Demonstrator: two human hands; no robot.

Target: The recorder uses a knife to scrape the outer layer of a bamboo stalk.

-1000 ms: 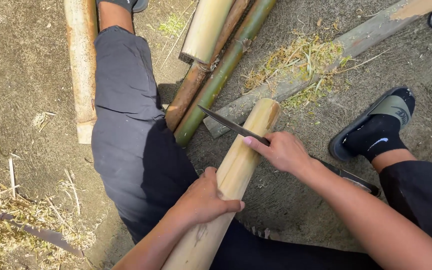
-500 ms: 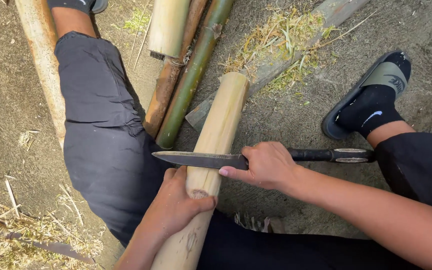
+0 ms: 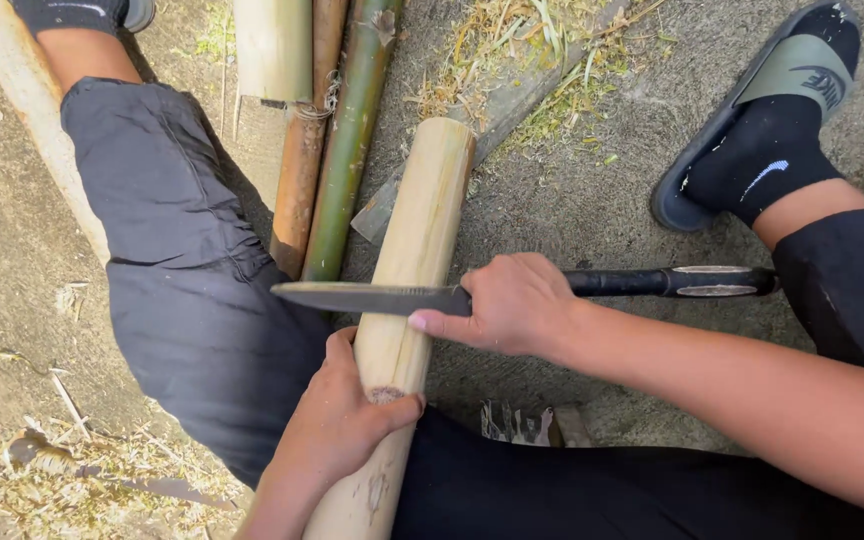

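right hand (image 3: 517, 305) grip closed on knife (image 3: 372, 297), now swung flat across pale bamboo pole (image 3: 417, 250) at frame centre, blade edge set for a cut. left hand (image 3: 342, 425) grip wrapped on pole, lower centre.

Green and brown bamboo poles (image 3: 337, 150), a black slide sandal (image 3: 752, 120), dry grass scraps (image 3: 522, 60) on bare dirt ground (image 3: 592, 190).

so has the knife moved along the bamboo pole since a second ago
Yes. The knife has slid down the pale bamboo pole, from near its far cut end toward the left hand, and now lies crosswise.
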